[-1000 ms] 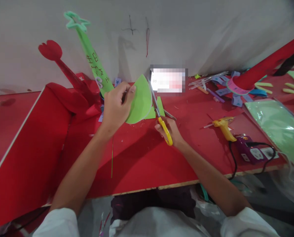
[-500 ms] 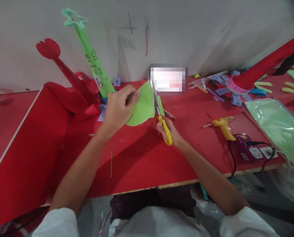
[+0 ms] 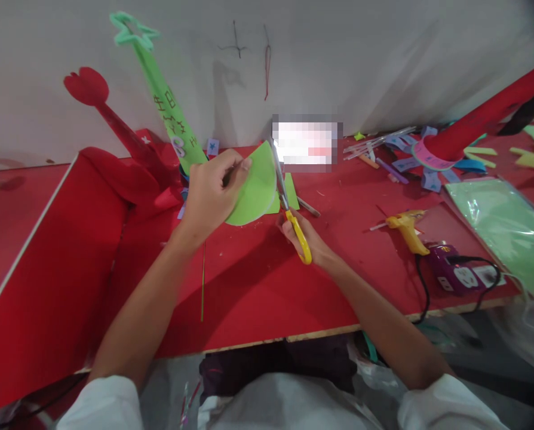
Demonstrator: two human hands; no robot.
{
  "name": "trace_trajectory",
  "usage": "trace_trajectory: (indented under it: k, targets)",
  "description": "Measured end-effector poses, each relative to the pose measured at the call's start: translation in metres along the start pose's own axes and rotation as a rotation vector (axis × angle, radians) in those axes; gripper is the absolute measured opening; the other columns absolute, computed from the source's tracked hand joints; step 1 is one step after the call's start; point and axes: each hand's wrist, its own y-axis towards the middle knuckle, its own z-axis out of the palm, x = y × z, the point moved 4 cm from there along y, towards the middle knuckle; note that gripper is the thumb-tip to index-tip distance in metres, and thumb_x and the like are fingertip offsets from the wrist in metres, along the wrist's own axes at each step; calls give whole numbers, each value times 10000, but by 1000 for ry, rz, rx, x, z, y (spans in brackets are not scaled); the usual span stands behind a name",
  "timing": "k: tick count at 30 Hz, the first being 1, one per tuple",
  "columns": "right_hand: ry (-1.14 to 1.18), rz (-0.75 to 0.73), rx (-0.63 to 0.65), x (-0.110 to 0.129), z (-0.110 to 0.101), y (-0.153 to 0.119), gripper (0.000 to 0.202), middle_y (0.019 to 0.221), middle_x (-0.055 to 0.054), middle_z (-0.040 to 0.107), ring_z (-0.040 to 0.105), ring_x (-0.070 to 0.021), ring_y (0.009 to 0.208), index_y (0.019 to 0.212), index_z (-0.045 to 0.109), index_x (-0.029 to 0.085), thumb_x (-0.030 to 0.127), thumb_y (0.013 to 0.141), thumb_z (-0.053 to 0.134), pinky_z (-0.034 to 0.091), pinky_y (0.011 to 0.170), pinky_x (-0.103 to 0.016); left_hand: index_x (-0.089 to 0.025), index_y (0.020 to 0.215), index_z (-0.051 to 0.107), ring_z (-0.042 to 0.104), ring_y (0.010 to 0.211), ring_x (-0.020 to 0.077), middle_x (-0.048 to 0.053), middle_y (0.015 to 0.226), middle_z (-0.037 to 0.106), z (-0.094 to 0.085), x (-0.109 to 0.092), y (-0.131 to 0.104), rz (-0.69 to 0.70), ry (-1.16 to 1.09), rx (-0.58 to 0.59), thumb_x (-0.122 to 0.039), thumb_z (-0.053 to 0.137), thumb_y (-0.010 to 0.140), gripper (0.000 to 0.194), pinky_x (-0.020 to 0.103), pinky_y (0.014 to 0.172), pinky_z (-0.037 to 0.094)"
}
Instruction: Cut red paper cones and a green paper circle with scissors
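Note:
My left hand (image 3: 215, 185) pinches a bright green sheet (image 3: 257, 190) with a rounded lower edge, holding it above the red table. In my right hand (image 3: 309, 236) are scissors with yellow handles (image 3: 300, 239). Their metal blades (image 3: 279, 173) point up and away, right along the curved right edge of the sheet. The blades look closed or nearly so, and I cannot tell whether they touch the sheet. Behind them on the table lies another green piece (image 3: 291, 191), partly hidden by the blades.
On the right lie a yellow glue gun (image 3: 408, 230), a purple box (image 3: 446, 269) with a black cord, and a packet of pale green sheets (image 3: 504, 233). A green decorated cone (image 3: 166, 113) and a red shape (image 3: 128, 131) stand at left. A red panel (image 3: 56, 269) rises beside my left arm.
My left hand and the green sheet have shifted slightly left. The scissors have moved a little left with my right hand, staying close to the sheet's edge.

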Motion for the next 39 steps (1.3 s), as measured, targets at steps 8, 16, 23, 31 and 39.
trace_trajectory:
  k: [8, 16, 23, 31, 39]
  targets:
    - [30, -17, -51, -1, -3, 1, 721, 761, 46, 400, 336, -137, 656, 853, 445, 268, 966, 853, 624, 289, 589, -324, -237, 786, 545, 352, 582, 121, -53, 642, 418, 4, -1, -1, -3, -12, 71, -318, 609, 1075, 307, 352, 610, 328]
    - [17, 0, -18, -1, -4, 1, 709, 793, 35, 392, 319, -137, 662, 858, 423, 269, 944, 864, 640, 266, 593, -333, -231, 761, 516, 339, 581, 120, -52, 639, 394, 3, 3, -1, -6, 18, 46, -307, 637, 1059, 331, 346, 605, 318]
    - [-1, -4, -21, -3, -3, 1, 679, 792, 50, 379, 313, -132, 655, 878, 420, 269, 914, 899, 630, 268, 601, -334, -238, 754, 512, 332, 571, 134, -48, 629, 381, 1, -1, 0, -2, 18, 38, -324, 619, 1068, 342, 348, 598, 343]
    - [18, -12, -34, -9, -6, 2, 707, 780, 53, 379, 326, -130, 650, 862, 420, 268, 947, 886, 614, 270, 599, -323, -241, 765, 515, 354, 582, 133, -46, 638, 395, 4, -2, -2, -11, -2, 58, -322, 619, 1080, 341, 357, 609, 340]
    - [-108, -31, -53, 7, -10, 2, 741, 689, 58, 370, 336, -126, 618, 792, 384, 272, 977, 860, 602, 251, 582, -323, -247, 753, 507, 329, 601, 133, -36, 631, 376, 1, 1, 0, -33, -19, 67, -426, 615, 1097, 402, 372, 598, 313]
